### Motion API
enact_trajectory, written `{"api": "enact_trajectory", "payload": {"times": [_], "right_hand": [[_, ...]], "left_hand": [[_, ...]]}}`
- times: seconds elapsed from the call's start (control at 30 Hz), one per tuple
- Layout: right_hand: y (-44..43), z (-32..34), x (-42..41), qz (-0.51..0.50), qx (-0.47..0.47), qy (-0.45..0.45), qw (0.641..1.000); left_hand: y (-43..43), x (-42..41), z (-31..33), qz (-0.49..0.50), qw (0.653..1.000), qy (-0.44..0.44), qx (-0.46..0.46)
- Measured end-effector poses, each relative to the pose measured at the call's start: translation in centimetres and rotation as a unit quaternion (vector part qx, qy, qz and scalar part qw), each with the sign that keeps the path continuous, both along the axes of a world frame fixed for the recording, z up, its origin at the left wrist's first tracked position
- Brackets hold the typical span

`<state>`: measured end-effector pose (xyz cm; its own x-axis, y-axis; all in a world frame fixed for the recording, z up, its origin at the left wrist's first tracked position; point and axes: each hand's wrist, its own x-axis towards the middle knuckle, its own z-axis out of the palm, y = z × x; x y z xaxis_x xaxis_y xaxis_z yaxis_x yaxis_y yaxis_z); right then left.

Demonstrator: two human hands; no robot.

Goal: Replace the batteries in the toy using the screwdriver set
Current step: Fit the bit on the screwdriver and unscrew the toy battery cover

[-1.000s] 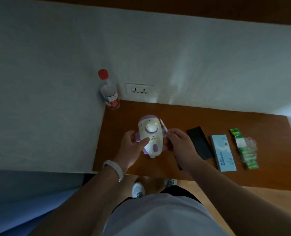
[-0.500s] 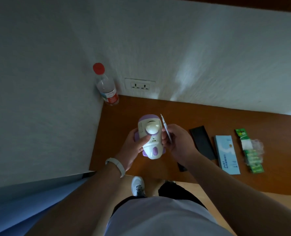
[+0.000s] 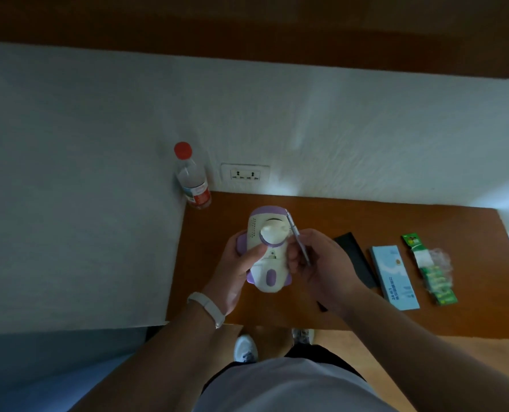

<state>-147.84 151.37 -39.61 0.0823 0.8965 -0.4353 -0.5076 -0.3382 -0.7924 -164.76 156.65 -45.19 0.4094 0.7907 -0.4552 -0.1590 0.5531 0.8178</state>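
The white and purple toy point(image 3: 266, 248) is held above the left part of the table point(image 3: 366, 221). The left hand point(image 3: 235, 272) grips its side, thumb across the front. The right hand point(image 3: 318, 269) pinches a thin screwdriver point(image 3: 298, 239), whose lower end is hidden in the fingers. The room is dim, and the toy's battery cover is hard to make out. A black case point(image 3: 356, 263), a blue box point(image 3: 394, 276) and green batteries point(image 3: 428, 269) in blurred plastic wrap lie to the right.

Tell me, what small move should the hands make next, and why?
Probably bring the screwdriver tip onto the toy, at the small cover below its round knob: the left hand holds the toy, the right hand pinches the screwdriver beside it.
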Motion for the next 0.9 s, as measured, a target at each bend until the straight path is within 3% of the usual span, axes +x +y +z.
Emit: {"api": "enact_trajectory", "payload": {"times": [0.23, 0.67, 0.77, 0.9], "right_hand": [[-1.1, 5.8, -0.9, -0.021, 0.09, 0.012, 0.996], [-4.3, 11.6, 2.1, 0.008, 0.208, 0.044, 0.977], [-5.5, 13.3, 4.5, 0.02, 0.208, -0.005, 0.978], [-7.5, 15.2, 7.8, 0.005, 0.194, -0.195, 0.962]], "left_hand": [[-0.5, 0.3, 5.4, -0.07, 0.988, -0.107, 0.09], [-3.5, 3.0, 13.1, -0.004, 0.98, -0.126, 0.154], [-4.5, 4.4, 14.9, 0.039, 0.979, -0.111, 0.164], [-5.5, 6.2, 16.3, 0.066, 0.978, -0.077, 0.18]]}}
